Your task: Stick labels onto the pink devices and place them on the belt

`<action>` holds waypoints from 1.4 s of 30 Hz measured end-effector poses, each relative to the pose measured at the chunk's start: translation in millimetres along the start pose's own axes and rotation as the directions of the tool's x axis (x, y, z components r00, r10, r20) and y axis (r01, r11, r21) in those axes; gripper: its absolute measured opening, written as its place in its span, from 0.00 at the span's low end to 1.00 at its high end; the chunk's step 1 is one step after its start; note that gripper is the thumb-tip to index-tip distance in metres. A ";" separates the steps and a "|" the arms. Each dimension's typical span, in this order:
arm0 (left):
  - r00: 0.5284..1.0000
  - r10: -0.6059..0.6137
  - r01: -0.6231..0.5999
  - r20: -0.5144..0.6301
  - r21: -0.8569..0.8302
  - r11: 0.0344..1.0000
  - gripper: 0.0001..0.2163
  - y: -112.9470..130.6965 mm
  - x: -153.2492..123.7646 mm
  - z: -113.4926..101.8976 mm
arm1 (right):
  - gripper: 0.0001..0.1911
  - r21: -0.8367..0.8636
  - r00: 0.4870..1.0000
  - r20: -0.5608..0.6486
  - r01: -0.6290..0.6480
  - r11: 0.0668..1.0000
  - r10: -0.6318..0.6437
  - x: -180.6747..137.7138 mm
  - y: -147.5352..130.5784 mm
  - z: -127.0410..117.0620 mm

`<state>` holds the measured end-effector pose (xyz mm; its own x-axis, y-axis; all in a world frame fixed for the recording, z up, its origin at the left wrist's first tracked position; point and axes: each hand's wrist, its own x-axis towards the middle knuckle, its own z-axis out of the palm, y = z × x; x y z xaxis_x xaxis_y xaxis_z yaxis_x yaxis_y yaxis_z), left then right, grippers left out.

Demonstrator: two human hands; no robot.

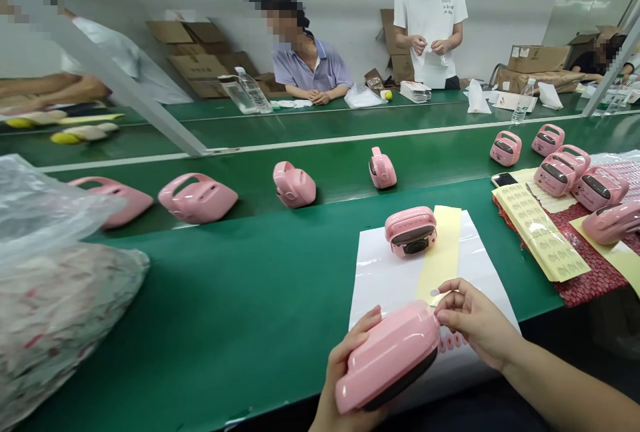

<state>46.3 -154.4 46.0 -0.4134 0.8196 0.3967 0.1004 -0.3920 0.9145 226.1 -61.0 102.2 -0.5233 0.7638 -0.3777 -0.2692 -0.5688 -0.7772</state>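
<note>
My left hand point(345, 379) is wrapped round a pink portable speaker point(390, 352), which lies tilted with its dark front facing down and right. At the speaker's upper right end my right hand point(465, 315) has its fingers curled together, with a small white oval sticker point(434, 293) at the index fingertip. Beneath both hands lies a white sheet point(375, 265) bearing a row of small pink-and-red oval stickers point(453, 342). A second pink speaker point(411, 232) stands on that sheet, partly over a yellow paper strip point(443, 262).
Several pink speakers point(197, 199) stand along the green belt point(340, 165). At right, sticker sheets point(543, 229) and more speakers point(563, 169) rest on red bubble wrap point(595, 279). A stuffed plastic bag point(60, 325) fills the left. People sit or stand across the belt; a metal post point(125, 65) slants at left.
</note>
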 end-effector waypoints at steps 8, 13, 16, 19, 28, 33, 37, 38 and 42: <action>0.974 -0.133 0.147 -0.181 0.066 0.987 0.22 18.4 4.3 22.2 | 0.28 0.184 0.990 -0.072 -0.110 0.977 0.125 5.4 -2.3 -0.1; 0.945 -0.243 0.272 -0.219 0.112 0.956 0.26 12.1 1.6 24.6 | 0.27 0.099 0.988 -0.099 0.127 0.987 -0.117 4.4 2.0 5.6; 0.951 -0.194 0.214 -0.241 0.060 0.975 0.23 1.8 -6.2 22.6 | 0.24 -0.029 0.967 -0.053 0.248 0.968 -0.249 -2.5 6.3 7.5; 0.953 -0.114 0.126 -0.279 0.026 0.992 0.18 -11.0 -13.8 20.5 | 0.20 -0.176 0.919 -0.024 0.383 0.907 -0.393 -15.6 8.2 9.6; 0.918 -0.057 0.072 -0.393 0.024 0.997 0.06 -18.0 -18.3 17.7 | 0.23 -0.027 0.953 0.091 0.292 0.956 -0.288 -18.8 -4.5 13.8; 0.921 -0.047 0.072 -0.386 0.051 0.996 0.03 -12.4 -18.3 16.9 | 0.23 0.018 0.963 0.147 0.226 0.974 -0.226 -16.8 0.0 14.1; 0.943 -0.032 0.053 -0.331 0.055 0.997 0.06 -12.8 -21.3 16.1 | 0.23 0.019 0.964 0.172 0.203 0.979 -0.203 -19.2 0.7 15.0; 0.946 -0.012 0.032 -0.324 0.056 0.998 0.07 -13.1 -22.0 16.0 | 0.23 0.017 0.964 0.180 0.194 0.981 -0.194 -19.4 0.4 15.1; 0.944 -0.041 0.053 -0.328 0.027 0.998 0.10 -12.2 -23.6 15.6 | 0.24 0.009 0.967 0.189 0.174 0.985 -0.173 -19.4 -0.6 15.2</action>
<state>69.0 -162.4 26.7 -0.6908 0.6530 0.3105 0.1027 -0.3364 0.9361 224.1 -80.1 117.7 -0.6121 0.7790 -0.1358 -0.3636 -0.4298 -0.8265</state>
